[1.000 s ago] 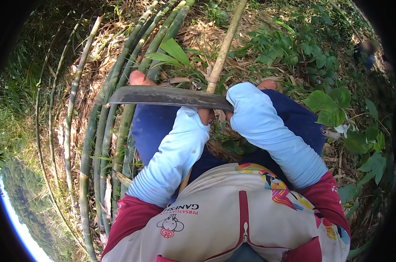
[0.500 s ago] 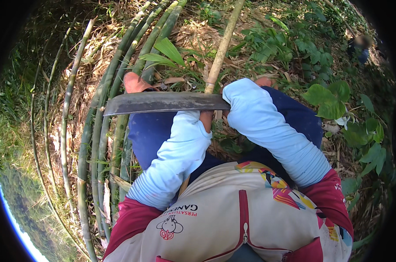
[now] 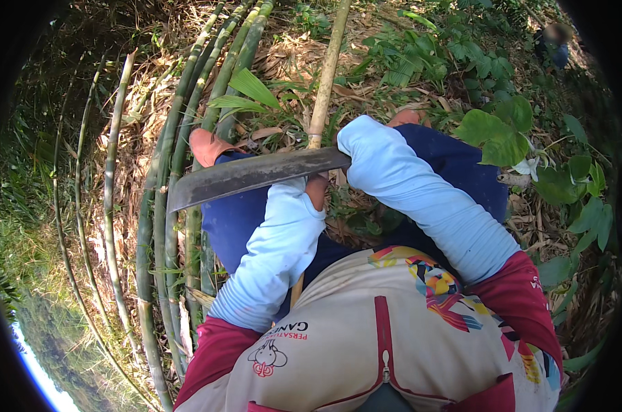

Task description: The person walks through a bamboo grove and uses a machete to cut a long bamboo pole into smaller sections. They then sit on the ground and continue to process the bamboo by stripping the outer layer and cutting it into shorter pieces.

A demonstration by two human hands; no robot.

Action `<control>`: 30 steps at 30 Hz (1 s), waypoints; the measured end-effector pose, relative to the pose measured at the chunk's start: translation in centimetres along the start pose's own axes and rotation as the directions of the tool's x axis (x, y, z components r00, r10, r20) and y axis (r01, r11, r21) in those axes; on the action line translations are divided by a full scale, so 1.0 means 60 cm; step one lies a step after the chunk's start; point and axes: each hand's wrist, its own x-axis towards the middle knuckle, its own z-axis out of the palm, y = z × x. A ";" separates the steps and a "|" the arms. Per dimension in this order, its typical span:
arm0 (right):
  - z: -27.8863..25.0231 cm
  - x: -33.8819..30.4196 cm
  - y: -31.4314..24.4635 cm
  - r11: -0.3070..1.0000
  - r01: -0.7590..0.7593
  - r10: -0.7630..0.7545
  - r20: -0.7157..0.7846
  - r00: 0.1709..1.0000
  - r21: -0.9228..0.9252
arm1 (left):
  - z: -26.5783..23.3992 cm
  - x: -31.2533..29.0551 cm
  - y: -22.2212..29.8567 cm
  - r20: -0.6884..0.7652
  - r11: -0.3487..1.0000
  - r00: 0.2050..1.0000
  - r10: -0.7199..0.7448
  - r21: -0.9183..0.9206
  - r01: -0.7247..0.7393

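Observation:
A machete [image 3: 256, 175] with a broad dark blade lies crosswise in front of me, its tip toward the left. My right hand [image 3: 345, 163], mostly covered by a light blue sleeve, is closed at the handle end. Just below the blade, my left hand [image 3: 316, 191] is closed around a pale bamboo pole [image 3: 328, 75]; its fingers are largely hidden by the blade and cuff. The pole runs away from me toward the top, passes behind the blade and shows again by my left forearm.
Several long green bamboo stems [image 3: 163, 178] lie on the left. My knees are bent, a boot [image 3: 209, 145] beside the stems. Dry leaves [image 3: 290, 58] cover the ground. Leafy plants [image 3: 496, 134] grow on the right; another person [image 3: 553, 47] is at the far right.
The view has shifted slightly. The blade has tilted, its tip now lower than the handle end. Both hands keep their hold.

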 end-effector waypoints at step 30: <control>0.035 0.011 0.043 0.542 0.129 0.106 -0.221 0.970 0.830 | -0.034 0.008 0.046 0.593 0.342 0.797 0.114 -0.777 0.529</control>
